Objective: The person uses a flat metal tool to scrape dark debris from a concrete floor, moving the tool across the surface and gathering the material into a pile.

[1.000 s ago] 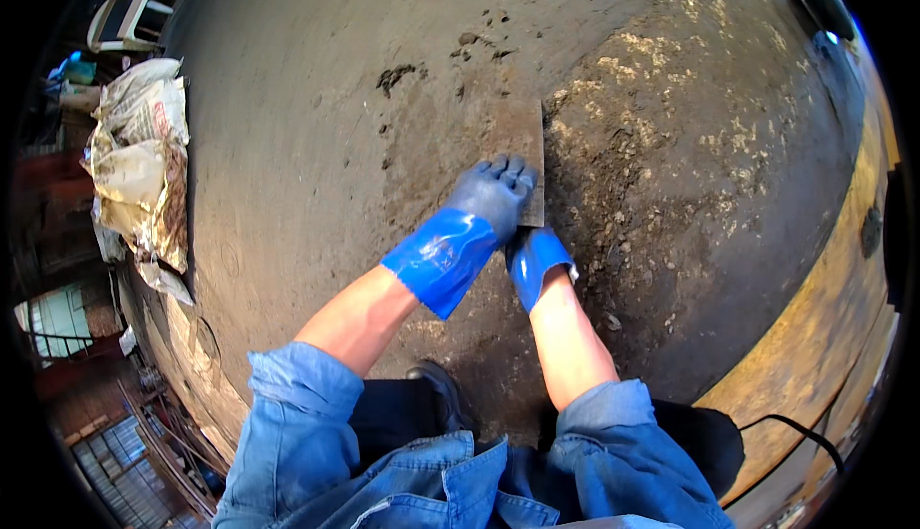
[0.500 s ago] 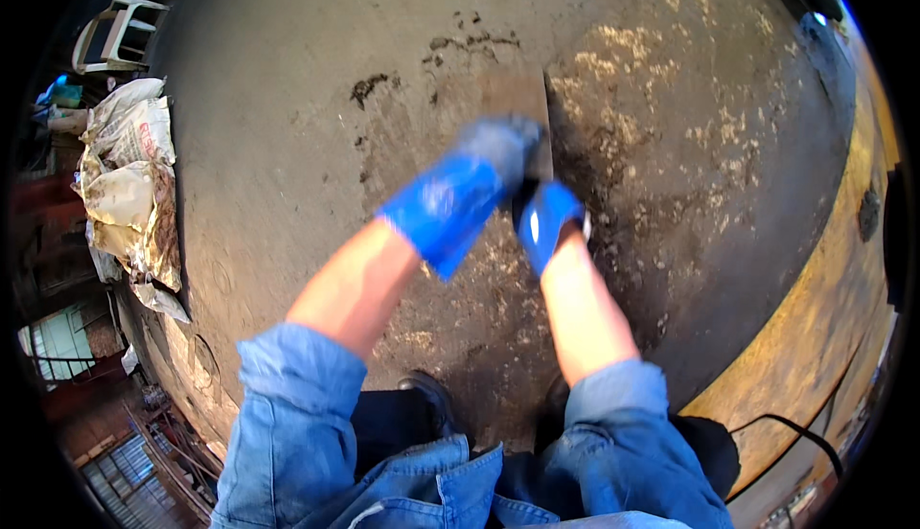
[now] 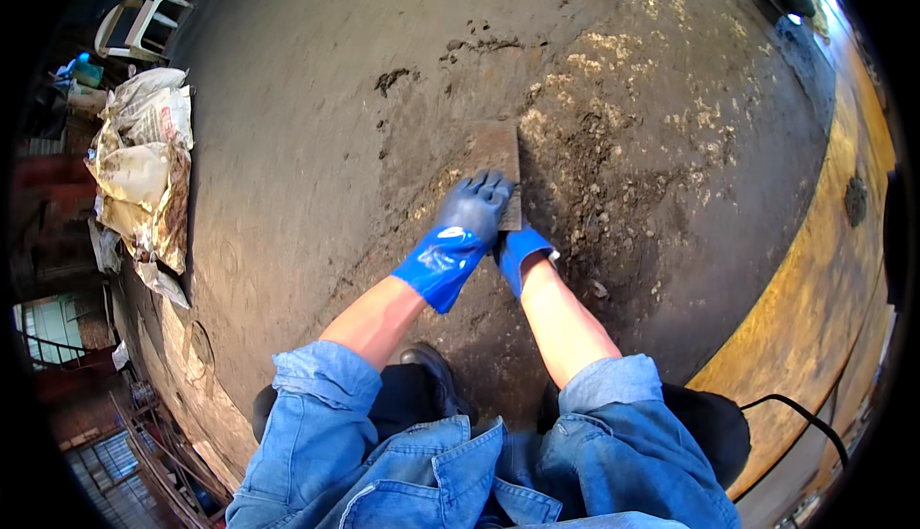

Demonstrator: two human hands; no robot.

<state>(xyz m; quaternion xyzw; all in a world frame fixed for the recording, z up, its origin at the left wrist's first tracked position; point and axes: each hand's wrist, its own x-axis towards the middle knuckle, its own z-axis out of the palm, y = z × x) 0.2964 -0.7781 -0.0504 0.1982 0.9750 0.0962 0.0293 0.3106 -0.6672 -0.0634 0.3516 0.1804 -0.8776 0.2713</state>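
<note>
My left hand (image 3: 473,208), in a blue rubber glove, presses over a flat rectangular trowel (image 3: 499,145), its fingers curled together on the blade. Just behind and below it is my right hand (image 3: 522,244), also gloved in blue, at the trowel's near end. Its fingers are hidden under the blade and the left hand; only the glove's cuff and back show. The trowel lies on a dark, damp surface of sandy material. Loose dark crumbs and pale patches (image 3: 599,55) spread to the right of the blade.
Dark clumps (image 3: 391,80) lie on the smooth grey surface ahead. Dirty white sacks (image 3: 144,165) and a white plastic chair (image 3: 146,23) stand at the left. A yellowish curved board (image 3: 795,309) borders the right, with a black cable (image 3: 800,414) near it. My boot (image 3: 431,376) is close below.
Both hands have drawn the trowel back toward me and slightly left. More loose crumbs show to the right of the blade.
</note>
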